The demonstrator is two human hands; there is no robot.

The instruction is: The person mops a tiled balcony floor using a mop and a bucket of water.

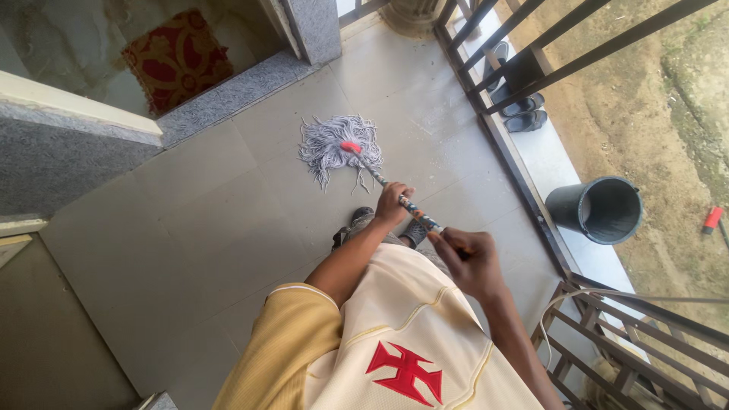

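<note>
Both hands are closed around one mop handle (410, 206), a thin patterned shaft that slants up and left across the pale tiled floor (213, 212). Left hand (393, 203) grips the shaft lower down, nearer the mop end, fingers curled fully over it; right hand (469, 260) wraps the upper end close to the cream jersey (410, 334), which bears a red cross emblem.

Far left, a speckled grey stone ledge (68, 156) borders the floor, and past it a red and gold patterned mat (176, 59) lies in the doorway. Moving right, the grey string mop head (334, 143) lies spread flat on the tiles, with a red collar (350, 146) where the handle joins it. Further right, a dark metal railing (524, 68) runs along the floor's edge. Beyond it a pair of sandals (522, 114) sits on a pale strip, and a dark round bucket (600, 210) stands near bare ground.
</note>
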